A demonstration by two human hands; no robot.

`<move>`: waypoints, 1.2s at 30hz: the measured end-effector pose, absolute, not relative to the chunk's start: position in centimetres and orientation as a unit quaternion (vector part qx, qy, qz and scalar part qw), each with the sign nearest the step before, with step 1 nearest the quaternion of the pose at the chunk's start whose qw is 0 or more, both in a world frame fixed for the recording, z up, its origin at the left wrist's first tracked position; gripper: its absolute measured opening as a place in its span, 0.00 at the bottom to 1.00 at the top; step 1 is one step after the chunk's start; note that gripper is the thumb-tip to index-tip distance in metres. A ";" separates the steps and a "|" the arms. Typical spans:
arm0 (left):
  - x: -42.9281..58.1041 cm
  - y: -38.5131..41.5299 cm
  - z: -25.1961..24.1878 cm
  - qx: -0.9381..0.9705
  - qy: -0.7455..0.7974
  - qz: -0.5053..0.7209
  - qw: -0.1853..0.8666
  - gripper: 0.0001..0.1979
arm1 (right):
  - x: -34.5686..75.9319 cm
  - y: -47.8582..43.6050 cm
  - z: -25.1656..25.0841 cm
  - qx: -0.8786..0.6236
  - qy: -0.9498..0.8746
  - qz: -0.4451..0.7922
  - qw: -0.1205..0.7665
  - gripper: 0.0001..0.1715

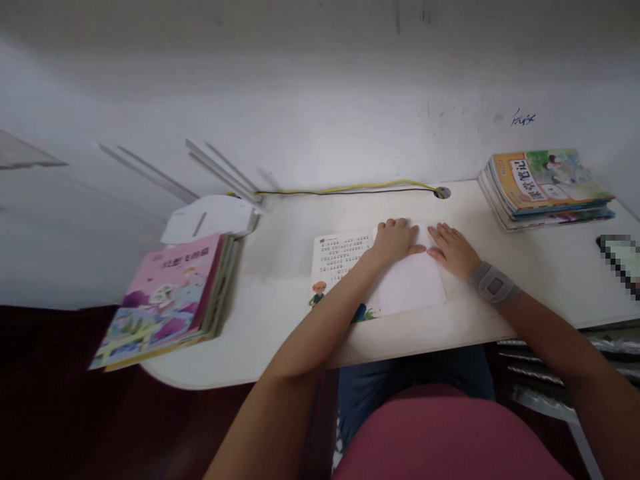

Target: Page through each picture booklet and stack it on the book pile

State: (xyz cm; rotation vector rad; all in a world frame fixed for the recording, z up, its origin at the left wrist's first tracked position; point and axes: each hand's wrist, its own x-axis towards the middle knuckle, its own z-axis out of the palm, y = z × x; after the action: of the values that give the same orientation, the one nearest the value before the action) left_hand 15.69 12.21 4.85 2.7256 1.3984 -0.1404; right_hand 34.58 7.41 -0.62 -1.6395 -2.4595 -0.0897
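An illustrated book (345, 257) lies open on the white desk, its left page showing lines of print and a cartoon child. Over its right side is a blank white sheet (411, 287); whether it is a loose paper or a page of the book I cannot tell. My left hand (397, 241) lies with fingers spread on the sheet's upper left part, near the book's middle. My right hand (453, 248), with a grey band on the wrist, rests at the sheet's right edge, fingers stretched out. Neither hand grips anything.
A stack of picture books (170, 287) overhangs the desk's left edge, beside a white device with antennas (210, 217). Another book stack (550, 187) sits at the back right, near a phone (623, 260). Yellow and black cables (350, 190) run along the wall into a desk hole.
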 end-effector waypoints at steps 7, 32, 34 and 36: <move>16.5 12.2 4.4 0.890 0.454 -0.027 0.029 0.32 | 34.6 7.4 -0.6 -0.549 -0.829 -0.046 0.096 0.33; -0.3 0.5 0.0 0.590 0.635 0.420 0.269 0.28 | 30.0 2.3 1.3 -0.423 -0.894 -0.086 0.117 0.21; -0.8 0.5 0.0 0.575 0.633 0.433 0.286 0.28 | 28.9 1.3 0.9 -0.424 -0.896 -0.082 0.101 0.23; -1.2 0.6 0.0 0.589 0.639 0.409 0.278 0.29 | 28.4 0.8 0.5 -0.434 -0.893 -0.083 0.090 0.26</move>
State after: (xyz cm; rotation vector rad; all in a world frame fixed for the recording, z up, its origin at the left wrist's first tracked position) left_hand -1.24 0.60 -0.05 1.5813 1.7161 1.0985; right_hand 28.44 0.82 0.46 -1.2903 -2.6539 -0.2475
